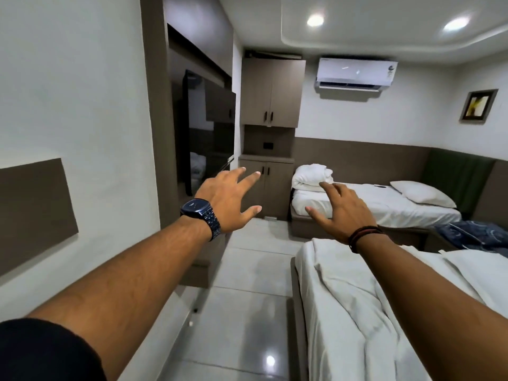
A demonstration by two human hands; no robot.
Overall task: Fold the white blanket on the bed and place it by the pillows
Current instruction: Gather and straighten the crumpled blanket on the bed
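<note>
A bundled white blanket [312,176] lies at the foot of the far bed [384,209], and a white pillow [422,193] rests at that bed's head on the right. Both my arms are stretched out in the air in front of me. My left hand [229,200], with a dark watch on the wrist, has its fingers spread and holds nothing. My right hand [339,210], with cord bands on the wrist, is also spread and empty, well short of the blanket. A nearer bed [357,312] with a rumpled white sheet lies under my right forearm.
A tiled floor aisle [247,298] runs between the left wall and the beds. A brown cabinet [269,166] stands at its far end, with a dark TV [209,127] on the left wall. A dark blue patterned cloth [478,236] lies between the beds on the right.
</note>
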